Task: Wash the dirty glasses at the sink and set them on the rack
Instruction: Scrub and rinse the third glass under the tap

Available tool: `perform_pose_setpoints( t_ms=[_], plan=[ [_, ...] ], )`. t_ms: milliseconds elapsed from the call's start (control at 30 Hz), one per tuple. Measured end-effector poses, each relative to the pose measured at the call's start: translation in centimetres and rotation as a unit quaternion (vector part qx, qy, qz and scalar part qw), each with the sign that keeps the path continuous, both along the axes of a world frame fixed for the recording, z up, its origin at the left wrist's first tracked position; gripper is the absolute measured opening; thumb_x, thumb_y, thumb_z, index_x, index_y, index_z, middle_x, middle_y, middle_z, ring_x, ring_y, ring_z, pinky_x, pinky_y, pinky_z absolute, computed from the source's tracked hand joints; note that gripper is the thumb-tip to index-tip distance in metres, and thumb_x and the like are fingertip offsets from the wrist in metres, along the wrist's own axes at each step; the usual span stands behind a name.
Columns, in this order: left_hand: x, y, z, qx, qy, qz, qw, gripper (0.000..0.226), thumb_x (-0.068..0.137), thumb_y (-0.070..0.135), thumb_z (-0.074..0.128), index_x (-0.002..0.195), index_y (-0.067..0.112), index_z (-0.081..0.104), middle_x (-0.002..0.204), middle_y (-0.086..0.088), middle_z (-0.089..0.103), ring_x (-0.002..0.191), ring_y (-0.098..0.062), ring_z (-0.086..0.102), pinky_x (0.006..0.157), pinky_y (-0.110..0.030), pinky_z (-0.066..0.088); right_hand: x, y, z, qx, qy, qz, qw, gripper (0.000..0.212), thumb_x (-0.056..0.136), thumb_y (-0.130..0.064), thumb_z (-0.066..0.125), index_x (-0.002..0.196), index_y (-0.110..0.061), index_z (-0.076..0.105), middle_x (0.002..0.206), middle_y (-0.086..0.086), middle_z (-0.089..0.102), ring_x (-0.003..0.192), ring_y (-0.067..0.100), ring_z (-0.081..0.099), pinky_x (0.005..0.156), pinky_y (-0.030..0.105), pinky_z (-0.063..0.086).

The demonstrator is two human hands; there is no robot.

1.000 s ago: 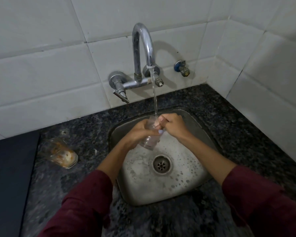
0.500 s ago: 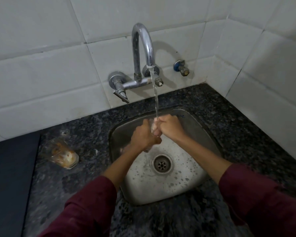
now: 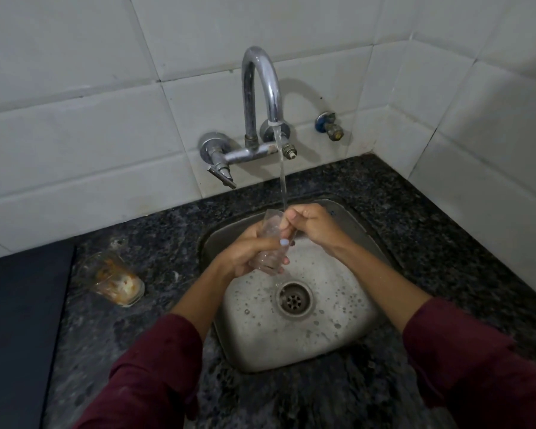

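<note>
White wall tiles sit behind the silver steel sink. Left hand grips a clear glass tumbler under water — right hand curls at its rim, rinsing. Next, probably the rack — not seen.

A home kitchen, wash corner. A small steel sink with a round drain is set into a dark speckled stone bench. A chrome wall tap runs water above it, against white wall tiles that meet in a corner. A food-smeared drinking glass stands on the bench left of the sink.
</note>
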State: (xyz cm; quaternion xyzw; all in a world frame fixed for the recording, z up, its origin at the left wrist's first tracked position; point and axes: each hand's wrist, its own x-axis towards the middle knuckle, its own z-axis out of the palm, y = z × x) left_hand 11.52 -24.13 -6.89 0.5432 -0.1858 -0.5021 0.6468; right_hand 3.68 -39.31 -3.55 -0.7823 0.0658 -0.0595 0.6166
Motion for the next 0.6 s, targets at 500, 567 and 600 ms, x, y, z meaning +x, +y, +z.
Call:
perform_pose_setpoints(
  t_ms=[500, 567, 600],
  plan=[
    [-2.5, -1.9, -0.7, 0.298, -0.439, 0.091, 0.843, 0.080, 0.064, 0.020, 0.073, 0.131, 0.022, 0.029, 0.106, -0.013, 0.064, 0.073, -0.029, 0.068, 0.055, -0.037, 0.057, 2.1, 1.4, -1.4, -0.088, 0.150, -0.142, 0.975, 0.030, 0.074, -0.003, 0.051, 0.051, -0.018, 0.063, 0.059, 0.004, 0.070, 0.063, 0.022, 0.070, 0.080, 0.042, 0.057],
    [-2.9, -2.0, -0.9, 0.343, -0.500, 0.074, 0.792, 0.086, 0.066, 0.024, 0.073, 0.137, 0.021, 0.023, 0.119, -0.017, 0.059, 0.094, -0.039, 0.064, 0.075, -0.045, 0.054, 2.4, 1.6, -1.3, -0.149, 0.189, -0.131, 0.962, 0.019, 0.071, -0.009, 0.056, 0.057, -0.017, 0.067, 0.064, 0.007, 0.072, 0.068, 0.022, 0.071, 0.081, 0.039, 0.057],
    [-3.1, -2.0, -1.2, 0.353, -0.517, 0.070, 0.776, 0.087, 0.068, 0.025, 0.073, 0.138, 0.021, 0.021, 0.123, -0.018, 0.056, 0.100, -0.042, 0.061, 0.078, -0.045, 0.052, 2.5, 1.7, -1.3, -0.189, 0.211, -0.119, 0.952, 0.014, 0.070, -0.011, 0.059, 0.061, -0.014, 0.070, 0.066, 0.007, 0.073, 0.070, 0.023, 0.071, 0.081, 0.039, 0.057]
  ],
)
